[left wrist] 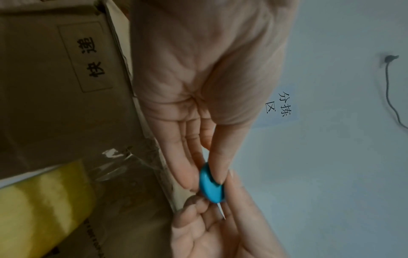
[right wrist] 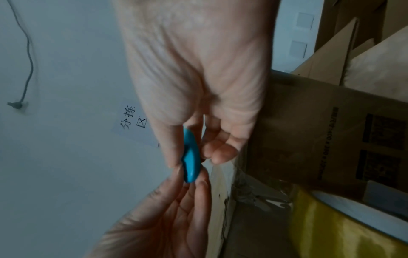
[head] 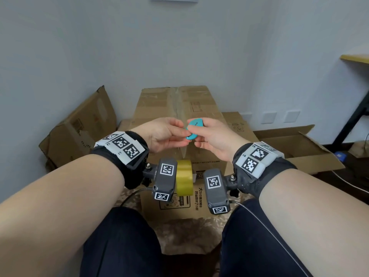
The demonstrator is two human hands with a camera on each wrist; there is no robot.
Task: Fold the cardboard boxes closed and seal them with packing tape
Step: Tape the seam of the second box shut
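A small blue oval cutter (head: pixel 192 129) hangs above the closed cardboard box (head: pixel 159 104), held from both sides. My left hand (head: pixel 184 133) pinches its left end between thumb and fingers. The thumb and forefinger of my right hand (head: pixel 194 136) pinch its right end. In the left wrist view the cutter (left wrist: pixel 210 183) shows a thin blade tip (left wrist: pixel 221 212) pointing toward the right palm. In the right wrist view the cutter (right wrist: pixel 190 157) is seen edge-on. Clear tape runs along the box's top seam down to a yellow tape roll (head: pixel 184 177) hanging at the front face.
A crumpled box (head: pixel 79 132) leans against the wall at the left. An open box (head: pixel 295 148) with raised flaps lies at the right, beside a black desk leg (head: pixel 351 120). A white wall stands close behind. My knees flank the box's near side.
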